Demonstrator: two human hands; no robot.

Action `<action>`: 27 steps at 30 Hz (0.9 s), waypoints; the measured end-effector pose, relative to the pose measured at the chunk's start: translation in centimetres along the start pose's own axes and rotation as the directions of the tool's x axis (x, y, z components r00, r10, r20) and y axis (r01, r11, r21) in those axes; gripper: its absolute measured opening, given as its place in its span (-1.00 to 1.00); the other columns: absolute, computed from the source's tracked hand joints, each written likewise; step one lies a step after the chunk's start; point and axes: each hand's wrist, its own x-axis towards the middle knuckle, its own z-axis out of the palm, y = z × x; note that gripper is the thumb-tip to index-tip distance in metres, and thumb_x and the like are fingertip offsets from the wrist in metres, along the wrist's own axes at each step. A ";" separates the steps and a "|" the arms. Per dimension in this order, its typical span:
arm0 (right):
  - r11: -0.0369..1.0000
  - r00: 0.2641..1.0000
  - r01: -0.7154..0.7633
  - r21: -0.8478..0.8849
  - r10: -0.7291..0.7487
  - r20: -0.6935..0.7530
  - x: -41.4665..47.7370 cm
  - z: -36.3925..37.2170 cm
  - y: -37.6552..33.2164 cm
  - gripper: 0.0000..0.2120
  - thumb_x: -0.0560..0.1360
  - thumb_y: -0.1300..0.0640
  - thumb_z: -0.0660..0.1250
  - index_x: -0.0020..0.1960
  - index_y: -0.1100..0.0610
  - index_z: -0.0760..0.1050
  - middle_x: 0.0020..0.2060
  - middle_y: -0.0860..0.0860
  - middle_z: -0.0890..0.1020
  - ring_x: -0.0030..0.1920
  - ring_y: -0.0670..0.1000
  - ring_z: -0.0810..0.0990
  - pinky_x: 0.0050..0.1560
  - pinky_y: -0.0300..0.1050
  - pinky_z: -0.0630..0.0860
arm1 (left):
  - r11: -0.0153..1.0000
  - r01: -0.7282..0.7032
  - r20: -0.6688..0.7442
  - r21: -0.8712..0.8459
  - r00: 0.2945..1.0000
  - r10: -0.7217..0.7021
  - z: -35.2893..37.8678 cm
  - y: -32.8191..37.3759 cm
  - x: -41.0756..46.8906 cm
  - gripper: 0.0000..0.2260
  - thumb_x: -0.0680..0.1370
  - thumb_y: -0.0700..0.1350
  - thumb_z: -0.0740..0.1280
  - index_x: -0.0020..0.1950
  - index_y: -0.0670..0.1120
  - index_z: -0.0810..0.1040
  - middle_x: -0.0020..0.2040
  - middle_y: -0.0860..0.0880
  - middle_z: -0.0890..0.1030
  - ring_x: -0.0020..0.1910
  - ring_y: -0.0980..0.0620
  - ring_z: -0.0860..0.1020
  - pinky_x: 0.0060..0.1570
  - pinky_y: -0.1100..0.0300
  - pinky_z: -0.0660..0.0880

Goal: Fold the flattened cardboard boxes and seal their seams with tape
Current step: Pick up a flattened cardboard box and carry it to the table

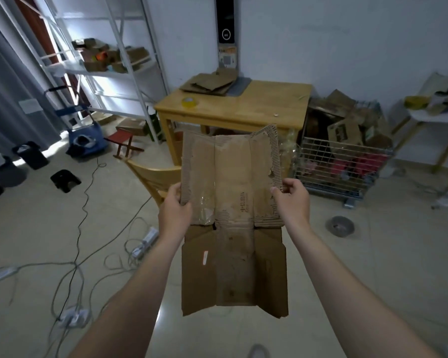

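Print on cardboard (233, 192) illegible

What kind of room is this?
Probably a storeroom or packing workroom: a wire cage stuffed with scrap cardboard, a wooden table holding flattened boxes and a tape roll, and white metal shelves nearby.

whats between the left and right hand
The flattened cardboard box spans the gap between left hand and right hand, each gripping a side edge, in the head view.
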 end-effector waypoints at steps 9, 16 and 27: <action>0.994 0.993 0.105 -0.041 -0.102 0.056 19.6 4.1 -2.8 -0.82 0.57 0.13 0.42 0.14 0.01 0.52 -0.06 -0.13 0.61 -0.07 -0.18 0.59 -0.08 -0.22 0.58 | 0.982 0.046 -0.021 -0.184 0.998 -0.051 8.5 4.2 15.4 -0.53 0.59 -0.17 0.43 0.47 0.06 0.44 -0.03 0.08 0.70 -0.09 0.08 0.71 -0.04 -0.06 0.68; 0.988 0.993 0.118 -0.100 -0.115 0.035 31.8 8.0 -3.1 -0.79 0.58 0.12 0.42 0.20 0.09 0.57 0.01 -0.09 0.62 -0.08 -0.29 0.52 -0.22 -0.40 0.42 | 0.986 -0.076 -0.044 -0.147 0.997 0.070 13.9 6.1 27.0 -0.53 0.59 -0.23 0.43 0.47 0.04 0.46 0.09 0.06 0.67 0.02 0.17 0.66 -0.06 0.05 0.69; 0.997 0.996 0.052 -0.052 -0.055 -0.065 51.7 13.0 -5.1 -0.81 0.58 0.11 0.41 0.18 0.05 0.54 0.01 -0.10 0.58 -0.01 -0.13 0.56 -0.12 -0.24 0.51 | 0.983 -0.127 0.060 -0.129 0.989 0.136 24.6 12.2 48.1 -0.53 0.62 -0.18 0.41 0.50 0.07 0.44 0.08 0.16 0.65 0.08 0.15 0.63 0.04 0.00 0.66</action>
